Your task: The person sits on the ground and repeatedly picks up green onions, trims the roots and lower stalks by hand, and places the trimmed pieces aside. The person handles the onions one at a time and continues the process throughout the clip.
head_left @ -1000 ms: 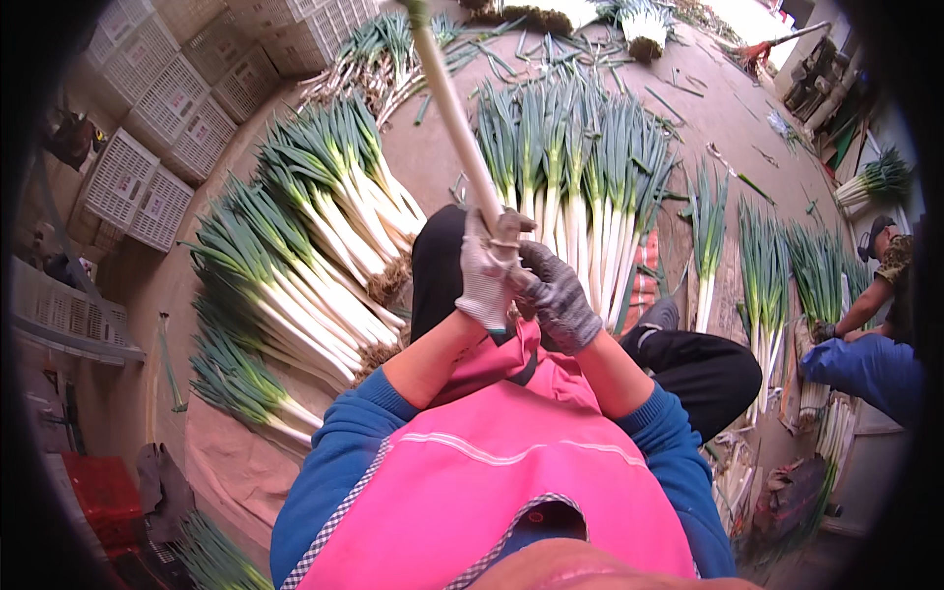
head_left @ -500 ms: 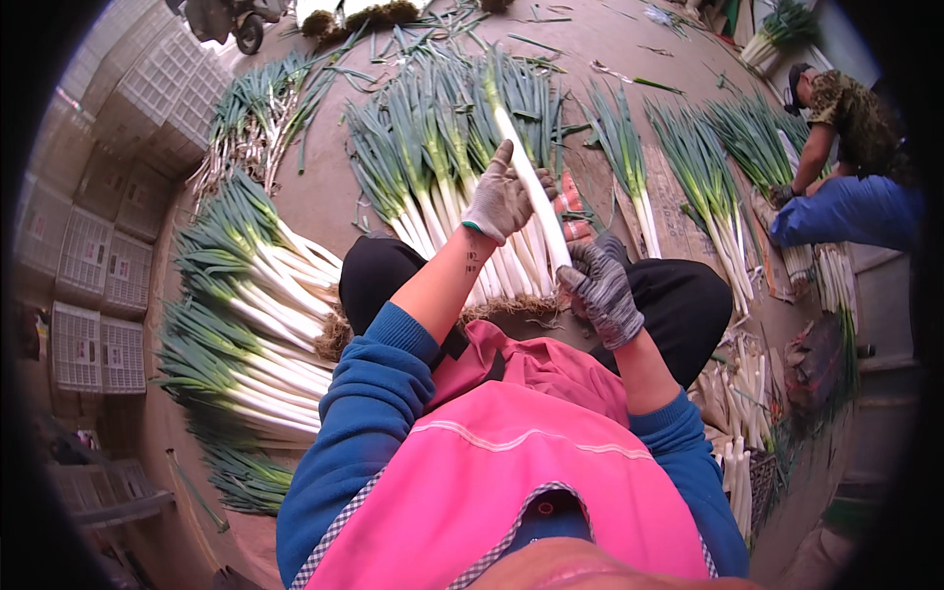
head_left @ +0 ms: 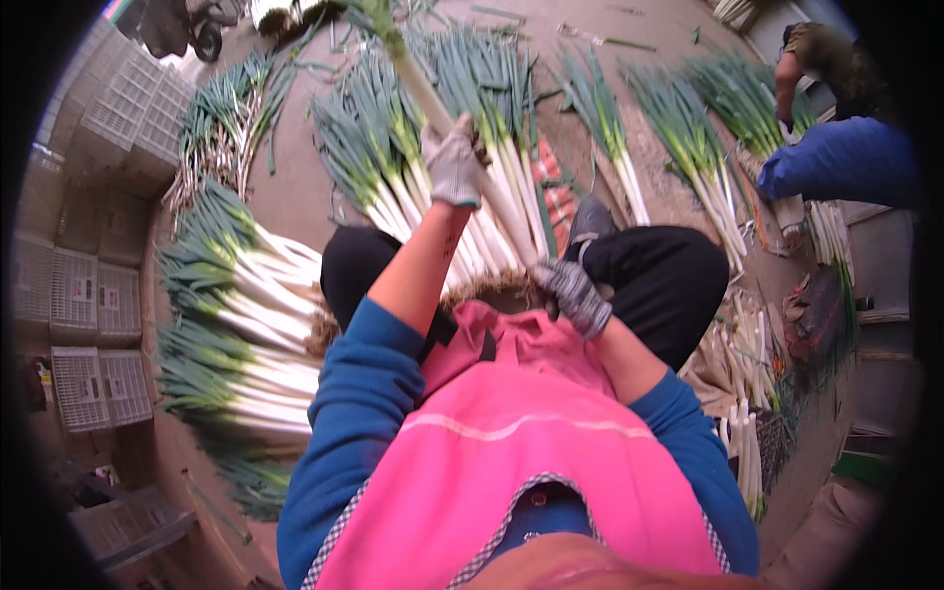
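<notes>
A single leek (head_left: 419,87) slants in front of me, its green top pointing far left and its white end toward me. My left hand (head_left: 455,169), in a pale work glove, is closed around its upper white shaft. My right hand (head_left: 576,297), in a dark grey striped glove, has its fingers closed at the leek's lower end; part of that end is hidden by the glove. Beneath it lies a wide pile of leeks (head_left: 379,162), roots (head_left: 487,285) toward me, between my bent knees.
More leeks (head_left: 261,285) are stacked at my left, with a smaller heap (head_left: 226,133) beyond. Bunches (head_left: 610,138) lie to the right, near a person in blue trousers (head_left: 836,162). White plastic crates (head_left: 133,108) line the left wall. Peeled stalks (head_left: 742,364) lie near my right knee.
My left hand has swung left, its fingers now wrapped round the leek instead of stretched out. The leek has tilted, its top moving left and away. My right hand has shifted slightly left and nearer.
</notes>
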{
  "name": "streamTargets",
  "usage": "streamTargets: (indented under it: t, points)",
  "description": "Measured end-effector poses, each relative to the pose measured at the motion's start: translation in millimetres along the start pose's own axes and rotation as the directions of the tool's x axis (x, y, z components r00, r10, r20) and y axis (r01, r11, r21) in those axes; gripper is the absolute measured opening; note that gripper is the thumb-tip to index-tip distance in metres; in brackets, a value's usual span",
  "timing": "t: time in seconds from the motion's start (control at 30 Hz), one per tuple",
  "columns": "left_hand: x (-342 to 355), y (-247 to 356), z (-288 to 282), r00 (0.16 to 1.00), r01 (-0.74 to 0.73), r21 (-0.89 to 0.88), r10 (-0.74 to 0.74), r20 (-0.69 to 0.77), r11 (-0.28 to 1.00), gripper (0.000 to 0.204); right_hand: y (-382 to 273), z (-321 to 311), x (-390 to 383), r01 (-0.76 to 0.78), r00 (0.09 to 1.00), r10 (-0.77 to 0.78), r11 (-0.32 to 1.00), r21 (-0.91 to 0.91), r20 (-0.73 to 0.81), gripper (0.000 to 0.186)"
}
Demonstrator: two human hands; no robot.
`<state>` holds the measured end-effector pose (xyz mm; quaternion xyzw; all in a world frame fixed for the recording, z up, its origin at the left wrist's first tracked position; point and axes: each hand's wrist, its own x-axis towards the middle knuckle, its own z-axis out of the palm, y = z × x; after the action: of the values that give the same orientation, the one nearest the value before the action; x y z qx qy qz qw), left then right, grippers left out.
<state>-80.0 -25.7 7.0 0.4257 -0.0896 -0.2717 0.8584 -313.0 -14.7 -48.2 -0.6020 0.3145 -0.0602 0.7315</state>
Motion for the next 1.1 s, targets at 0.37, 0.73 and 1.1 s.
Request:
streamTargets:
  t: [0.37,0.73,1.1]
  points:
    - [-18,16,-10,0.996,-0.045,0.188,0.058,-0.068,0.981,0.024,57,7,35,0.336,0.938,-0.235,0.426,-0.840,0.256,0.031]
    - [-129,139,-42,0.889,0.095,0.640,-0.354,0.290,0.763,0.023,-89,-78,68,0.027,1.000,-0.029,0.972,0.234,0.004,0.059]
    - [-241,152,-135,0.696,0.432,0.722,-0.709,0.114,0.541,0.023,-140,-128,98,0.314,0.934,-0.294,0.411,0.856,-0.202,0.023]
